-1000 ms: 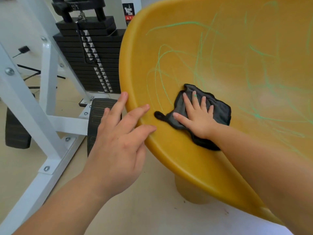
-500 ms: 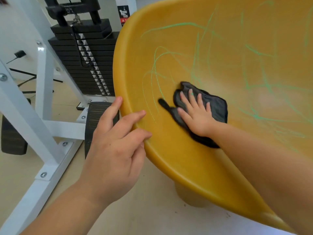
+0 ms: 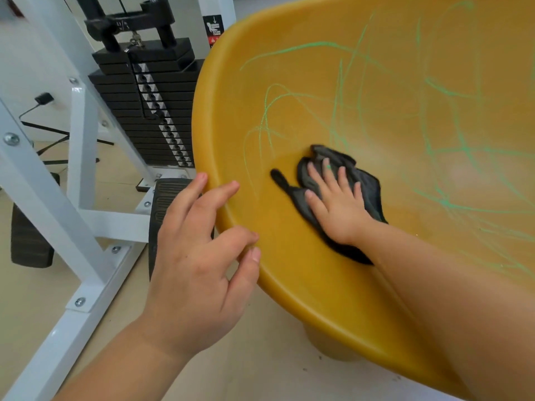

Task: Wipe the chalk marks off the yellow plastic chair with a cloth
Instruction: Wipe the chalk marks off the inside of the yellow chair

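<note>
The yellow plastic chair (image 3: 289, 285) fills the right side of the view, its curved seat crossed by green chalk marks (image 3: 341, 82). A dark grey cloth (image 3: 367, 186) lies on the seat near the left rim. My right hand (image 3: 335, 204) presses flat on the cloth with straight, spread fingers. My left hand (image 3: 197, 256) rests on the chair's left rim, fingertips over the edge and fingers loosely bent. A patch of the seat below and left of the cloth carries no chalk.
A white steel gym machine frame (image 3: 84, 215) stands to the left, with a black weight stack (image 3: 150, 105) behind the chair rim. A black ribbed foot pad (image 3: 162, 198) sits on the beige floor (image 3: 260, 371) close under my left hand.
My right hand has slid the cloth up and to the right across the seat. My left hand has bent its fingers more over the rim.
</note>
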A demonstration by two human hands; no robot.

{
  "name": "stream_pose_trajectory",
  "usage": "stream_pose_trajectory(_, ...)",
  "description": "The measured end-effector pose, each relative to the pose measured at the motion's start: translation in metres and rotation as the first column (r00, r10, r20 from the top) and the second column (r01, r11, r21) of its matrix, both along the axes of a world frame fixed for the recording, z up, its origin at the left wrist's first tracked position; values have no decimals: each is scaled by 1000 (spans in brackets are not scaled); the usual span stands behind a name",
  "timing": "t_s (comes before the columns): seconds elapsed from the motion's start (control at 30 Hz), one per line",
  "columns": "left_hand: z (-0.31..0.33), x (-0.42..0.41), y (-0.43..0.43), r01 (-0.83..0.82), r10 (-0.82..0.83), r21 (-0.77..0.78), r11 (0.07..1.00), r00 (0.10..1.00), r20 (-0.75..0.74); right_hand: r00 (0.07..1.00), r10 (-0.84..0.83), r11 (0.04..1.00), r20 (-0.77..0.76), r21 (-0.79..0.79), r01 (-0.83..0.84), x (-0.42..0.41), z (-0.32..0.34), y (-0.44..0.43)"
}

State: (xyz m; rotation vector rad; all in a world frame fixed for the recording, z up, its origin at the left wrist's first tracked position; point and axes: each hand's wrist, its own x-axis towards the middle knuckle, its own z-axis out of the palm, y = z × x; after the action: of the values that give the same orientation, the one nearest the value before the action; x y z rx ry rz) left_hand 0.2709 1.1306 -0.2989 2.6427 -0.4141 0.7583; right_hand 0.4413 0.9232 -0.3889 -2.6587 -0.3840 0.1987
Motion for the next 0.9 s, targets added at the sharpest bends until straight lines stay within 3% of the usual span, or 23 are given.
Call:
stream_pose_trajectory(0.07,0,2,-3,-29,29,16,999,999,21,993,-111,993,-40,20,112,5,3,16)
stream_pose_trajectory(0.13,0,5,-5,-52,50,36,998,997,52,994,-91,994,-54,63,94,-11,10,34)
stream_pose_trajectory(0.27,1,16,-1,-108,92,120,987,987,130,979,201,960,-6,197,-196,-71,19,36)
stream_pose_trajectory(0.37,3,21,-1,-188,161,163,968,973,165,927,374,914,30,158,-374,-77,11,6)
stream_pose_trajectory(0.43,3,22,-6,-265,249,161,951,962,115,945,325,943,32,66,-326,-59,2,-11)
stream_pose_trajectory(0.5,1,20,-11,-313,314,148,938,949,16,988,156,988,9,20,-156,-40,-3,-17)
stream_pose_trajectory(0.6,-1,21,-12,-301,316,145,942,945,-87,998,-2,1000,-55,9,3,-40,-4,-2)
stream_pose_trajectory(0.73,-1,19,-16,-314,338,165,935,929,-148,974,166,986,-154,61,-158,-84,10,9)
stream_pose_trajectory(0.9,15,27,-20,-358,424,336,871,893,-150,937,307,951,-165,91,-296,-105,13,-9)
